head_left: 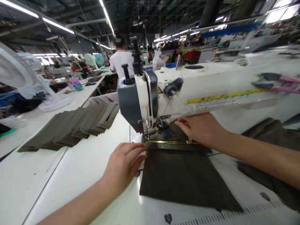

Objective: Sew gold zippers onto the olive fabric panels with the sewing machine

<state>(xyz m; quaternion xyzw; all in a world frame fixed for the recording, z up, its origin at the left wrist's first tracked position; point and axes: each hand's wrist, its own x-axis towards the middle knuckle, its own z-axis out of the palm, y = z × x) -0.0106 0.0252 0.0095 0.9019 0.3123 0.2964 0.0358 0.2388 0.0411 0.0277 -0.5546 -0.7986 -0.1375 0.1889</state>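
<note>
Left of the sewing machine's [130, 103] needle area, the left hand [124, 162] meets the edge of a dark olive fabric panel [185, 178]; whether it pinches or merely presses, I cannot tell. Those fingers could stray under the presser foot [147, 137] if they follow the cloth too closely. The panel lies in front of the machine, a brass zipper [168, 142] along its upper edge; uneven guiding could skew the seam or bring the needle onto metal teeth. The zipper slider [189, 142], right of the needle, might block the foot. Beside it the right hand [199, 128] is bent over dark cloth, its exact grip hidden; pulling could pucker the tape.

Far left of the machine, a white fan [55, 101] and a fanned stack of olive pieces [77, 125] stand on the white tabletop [93, 165]. Behind it, a white-shirted person [123, 62] faces away under strip lights [107, 17]; to its right lies crumpled olive cloth [274, 134].
</note>
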